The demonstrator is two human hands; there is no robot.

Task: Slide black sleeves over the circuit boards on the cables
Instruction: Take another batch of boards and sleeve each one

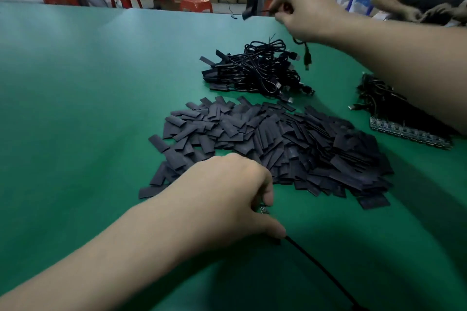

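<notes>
A heap of flat black sleeves (278, 144) lies in the middle of the green table (75, 98). My left hand (227, 199) rests near its front edge, fingers curled round a small circuit board (264, 209) whose black cable (321, 270) runs off toward the lower right. My right hand (305, 7) is raised over the far side and grips a sleeved cable (252, 12); its USB plug (307, 57) dangles below the hand. Under it sits a tangle of sleeved cables (255, 70).
A stack of bare circuit boards with cables (409, 131) lies at the right, partly under my right forearm. Another person's hands (424, 14) work at the far right corner. Red stools (195, 4) and a blue bench stand beyond the table.
</notes>
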